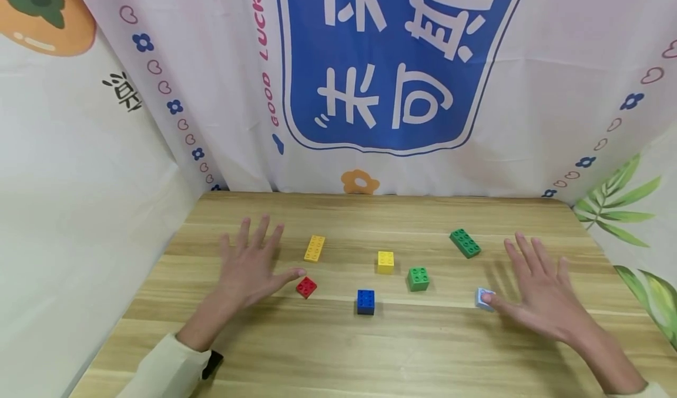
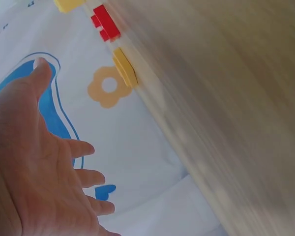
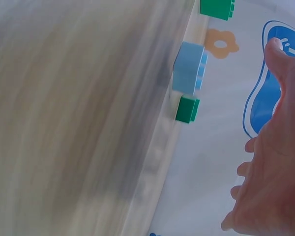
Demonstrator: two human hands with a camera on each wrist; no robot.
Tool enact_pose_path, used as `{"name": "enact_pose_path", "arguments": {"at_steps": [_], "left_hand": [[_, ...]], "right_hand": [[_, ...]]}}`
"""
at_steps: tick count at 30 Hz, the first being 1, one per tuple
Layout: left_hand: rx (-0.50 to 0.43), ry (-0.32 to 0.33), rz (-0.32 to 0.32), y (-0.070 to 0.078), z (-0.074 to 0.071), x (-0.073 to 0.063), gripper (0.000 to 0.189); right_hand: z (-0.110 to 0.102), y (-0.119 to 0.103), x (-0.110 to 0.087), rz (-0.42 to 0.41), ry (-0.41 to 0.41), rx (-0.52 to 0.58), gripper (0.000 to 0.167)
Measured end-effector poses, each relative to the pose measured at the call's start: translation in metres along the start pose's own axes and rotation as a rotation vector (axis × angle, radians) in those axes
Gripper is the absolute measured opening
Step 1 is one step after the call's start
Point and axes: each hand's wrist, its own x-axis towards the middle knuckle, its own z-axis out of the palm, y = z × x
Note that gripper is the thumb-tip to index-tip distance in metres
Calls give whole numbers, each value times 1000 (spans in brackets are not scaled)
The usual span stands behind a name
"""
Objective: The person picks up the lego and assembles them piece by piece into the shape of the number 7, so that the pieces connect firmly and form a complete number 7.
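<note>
My left hand is spread out over the left side of the table, fingers straight, holding nothing. Its thumb tip appears beside a red brick; in the left wrist view the hand stands apart from that red brick. Beyond the thumb lies a flat orange-yellow brick. On the right, my right hand is spread too, with nothing in it. Its thumb overlaps a light blue brick in the head view, while the right wrist view shows a gap between hand and light blue brick.
Between the hands stand a yellow brick, a dark blue brick and a green brick. A longer dark green brick lies further back. The wooden table meets a printed white cloth at its far edge.
</note>
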Motion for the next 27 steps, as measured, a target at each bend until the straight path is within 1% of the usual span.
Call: {"name": "enact_pose_path", "arguments": {"at_steps": [6,17,27], "left_hand": [[-12,6,32,14,2,3,107],[-27,-4,91,34,5,6,108],[-40,27,165,52,8,6,106]], "right_hand": [[4,-11,6,-28,6,30,116],[7,-32,19,-60,-23,42,116],[9,-50,29,-89,-40,86,117]]}}
